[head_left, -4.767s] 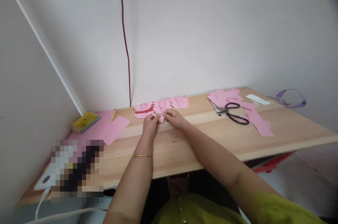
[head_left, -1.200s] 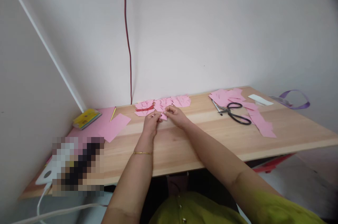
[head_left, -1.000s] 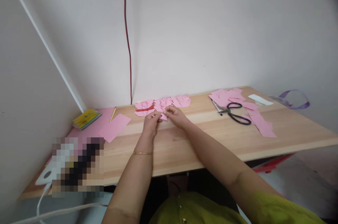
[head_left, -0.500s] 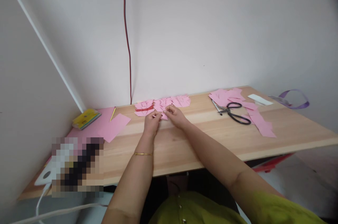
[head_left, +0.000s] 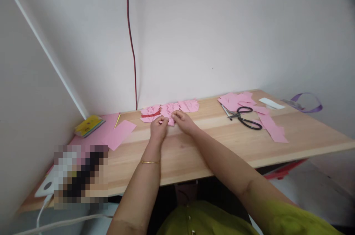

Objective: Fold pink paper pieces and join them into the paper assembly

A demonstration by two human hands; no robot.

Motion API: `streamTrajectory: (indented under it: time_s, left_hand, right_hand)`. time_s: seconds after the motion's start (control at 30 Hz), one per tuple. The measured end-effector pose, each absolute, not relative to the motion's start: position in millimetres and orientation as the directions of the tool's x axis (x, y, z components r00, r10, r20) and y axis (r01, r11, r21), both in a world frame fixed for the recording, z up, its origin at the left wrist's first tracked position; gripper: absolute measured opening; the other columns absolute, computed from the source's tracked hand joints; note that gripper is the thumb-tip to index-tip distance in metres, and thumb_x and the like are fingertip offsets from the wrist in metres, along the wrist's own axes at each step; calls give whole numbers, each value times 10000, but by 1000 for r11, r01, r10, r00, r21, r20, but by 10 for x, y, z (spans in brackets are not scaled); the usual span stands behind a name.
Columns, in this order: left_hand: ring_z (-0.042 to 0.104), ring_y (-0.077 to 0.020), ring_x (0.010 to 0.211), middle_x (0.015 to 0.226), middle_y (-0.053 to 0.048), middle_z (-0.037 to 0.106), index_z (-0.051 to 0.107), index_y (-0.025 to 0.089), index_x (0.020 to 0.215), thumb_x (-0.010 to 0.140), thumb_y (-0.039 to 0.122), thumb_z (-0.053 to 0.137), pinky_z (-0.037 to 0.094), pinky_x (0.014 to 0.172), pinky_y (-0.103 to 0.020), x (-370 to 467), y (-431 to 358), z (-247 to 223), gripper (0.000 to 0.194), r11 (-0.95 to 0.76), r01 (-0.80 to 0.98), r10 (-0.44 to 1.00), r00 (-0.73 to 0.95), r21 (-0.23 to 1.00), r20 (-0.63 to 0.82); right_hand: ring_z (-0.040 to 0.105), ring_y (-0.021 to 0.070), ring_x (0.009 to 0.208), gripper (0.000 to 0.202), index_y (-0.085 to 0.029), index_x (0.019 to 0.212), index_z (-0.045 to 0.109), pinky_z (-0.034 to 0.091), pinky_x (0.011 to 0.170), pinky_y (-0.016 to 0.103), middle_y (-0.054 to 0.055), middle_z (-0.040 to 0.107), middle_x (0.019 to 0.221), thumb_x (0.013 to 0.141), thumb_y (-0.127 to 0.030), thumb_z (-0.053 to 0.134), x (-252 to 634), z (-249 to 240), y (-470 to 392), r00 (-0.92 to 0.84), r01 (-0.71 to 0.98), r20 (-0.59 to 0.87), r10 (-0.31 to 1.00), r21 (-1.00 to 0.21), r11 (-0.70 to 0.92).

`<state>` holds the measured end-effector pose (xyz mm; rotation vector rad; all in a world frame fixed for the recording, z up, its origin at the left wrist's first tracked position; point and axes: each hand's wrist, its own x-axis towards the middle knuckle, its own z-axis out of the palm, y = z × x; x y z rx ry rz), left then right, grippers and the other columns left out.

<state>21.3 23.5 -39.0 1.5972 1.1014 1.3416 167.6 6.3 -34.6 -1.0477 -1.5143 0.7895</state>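
My left hand (head_left: 159,128) and my right hand (head_left: 183,121) are close together over the wooden table, their fingers pinched on a piece of pink paper (head_left: 171,122) between them. The fingertips cover part of that piece. Just behind, along the wall, lie several cut and creased pink paper pieces (head_left: 189,106). A red strip (head_left: 151,114) rests across the pieces on the left.
Black-handled scissors (head_left: 245,116) lie at the right beside a pen (head_left: 226,111) and pink scraps (head_left: 273,128). A white strip (head_left: 271,103) and a purple band (head_left: 312,107) are farther right. Pink sheets (head_left: 119,134), a yellow pencil (head_left: 117,120) and a yellow packet (head_left: 88,126) lie left.
The view has shifted slightly. Both hands stay pinched at the same pink paper, with hardly any visible movement.
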Motion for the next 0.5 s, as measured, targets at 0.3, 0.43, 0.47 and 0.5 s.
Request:
streamTrajectory:
  time_s: [0.3, 0.43, 0.47, 0.5]
  left_hand:
    - [464, -100, 581, 598, 28, 535, 623, 157, 650, 691, 361, 630, 376, 596, -214, 210, 262, -408, 208, -280, -24, 959, 36, 960, 280]
    - [477, -106, 603, 616, 22, 550, 635, 159, 651, 687, 346, 639, 390, 609, -214, 218, 256, -404, 190, -281, -21, 958, 56, 959, 282]
    - [480, -107, 607, 622, 20, 555, 637, 158, 653, 687, 343, 641, 393, 611, -214, 221, 256, -405, 188, -282, -17, 957, 58, 959, 283]
    - [483, -107, 609, 627, 18, 557, 639, 157, 655, 688, 342, 643, 396, 613, -215, 223, 256, -407, 187, -283, -14, 957, 58, 959, 284]
  right_hand:
    - [509, 113, 651, 307, -177, 932, 544, 416, 649, 250, -20, 536, 710, 765, -433, 573, 1676, -364, 77, -57, 43, 299, 953, -953, 301]
    - [460, 98, 612, 266, -174, 820, 527, 374, 606, 234, -34, 505, 684, 734, -416, 598, 1665, -383, 80, -59, 57, 292, 955, -954, 295]
    - [449, 96, 604, 257, -174, 798, 522, 364, 599, 231, -37, 495, 672, 737, -413, 591, 1664, -385, 79, -59, 66, 292, 954, -953, 296]
    - [440, 95, 599, 250, -174, 784, 517, 355, 594, 230, -39, 487, 665, 741, -411, 585, 1664, -384, 76, -56, 74, 293, 954, -952, 297]
